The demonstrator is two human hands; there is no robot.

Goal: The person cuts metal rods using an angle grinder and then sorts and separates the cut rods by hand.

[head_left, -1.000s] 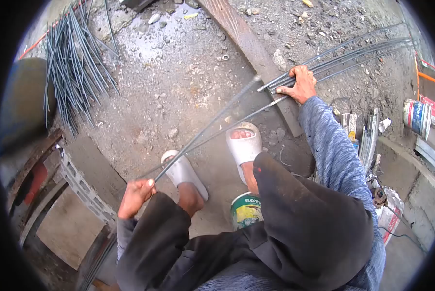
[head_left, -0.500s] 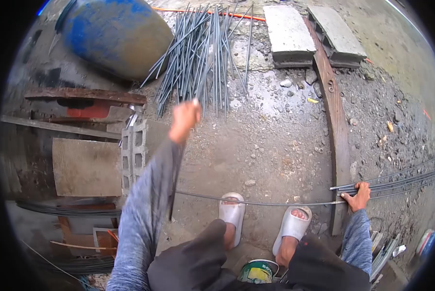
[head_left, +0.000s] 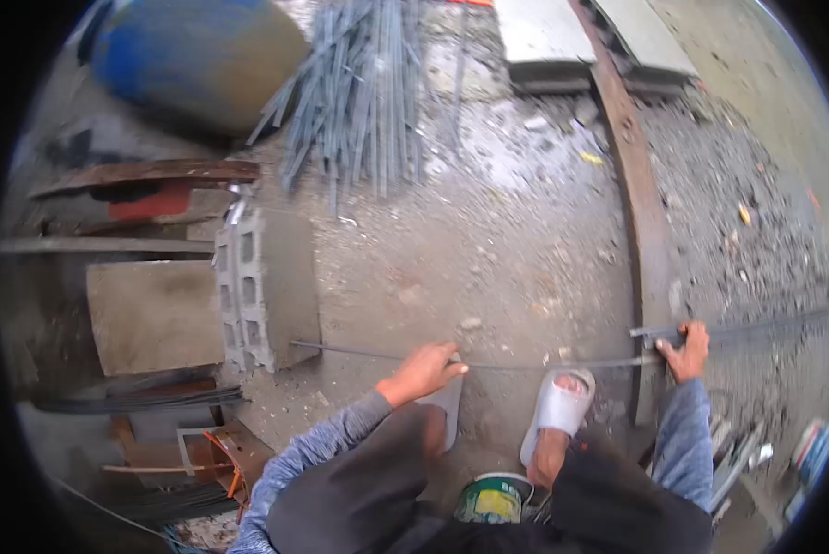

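My left hand [head_left: 425,372] is over the long thin metal rod [head_left: 562,367], its thumb and fingers closed around it just above the left slipper. This rod runs from beside the hollow blocks across to the wooden plank [head_left: 645,240]. On the plank's near part, my right hand [head_left: 687,353] grips a bundle of metal rods [head_left: 756,330], which stretches off to the right. The rods' ends show just left of the right hand. Motion blur softens the bundle. A large pile of cut rods [head_left: 363,102] lies at the top left of centre.
Hollow blocks [head_left: 245,291] stand at left beside a square board [head_left: 156,317]. A blue barrel [head_left: 197,65] lies at the upper left. Two concrete blocks [head_left: 545,37] flank the plank's far end. A green paint bucket [head_left: 493,499] sits between my legs, near a slipper [head_left: 560,411].
My left hand first swung up to the pile, and is now back down at the rod in front of my feet. My right hand stays at the bundle. The view has turned left.
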